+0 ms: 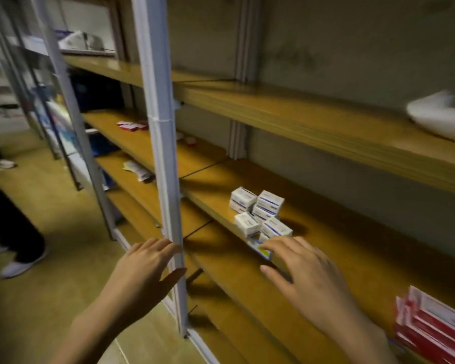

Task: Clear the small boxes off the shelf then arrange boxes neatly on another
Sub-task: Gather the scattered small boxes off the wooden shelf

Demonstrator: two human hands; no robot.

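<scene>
Both hands are raised in front of the shelving. Left hand (147, 269): fingers straight and relaxed, holding nothing, fingertips and thumb at the white upright post (166, 179); contact with the post cannot be confirmed. Right hand (307, 274): fingers spread apart, nothing clamped, fingertips (269, 245) reaching a blue-and-yellow labelled box (260, 252) at the front lip of the wooden shelf (352, 245).

Just beyond the right fingertips sits the cluster of small white boxes (258, 214), about half a dozen, stacked two high and turned at differing angles, touching one another. Well to the right of that hand, on a lower board, lies a stack of red-and-white packs (431, 327). Above that hand, on the next board up, is a blurred white object (441, 114); it cannot be identified. Left of the post, in the neighbouring bay, a few small red-and-white items (132, 126) lie scattered. Another person's legs (11, 219) stand on the floor, far left of the left hand.

Assessment: neither hand carries a box and the cluster sits untidy on its board. Removal appears barely begun; neat arrangement on another shelf is wholly outstanding.
</scene>
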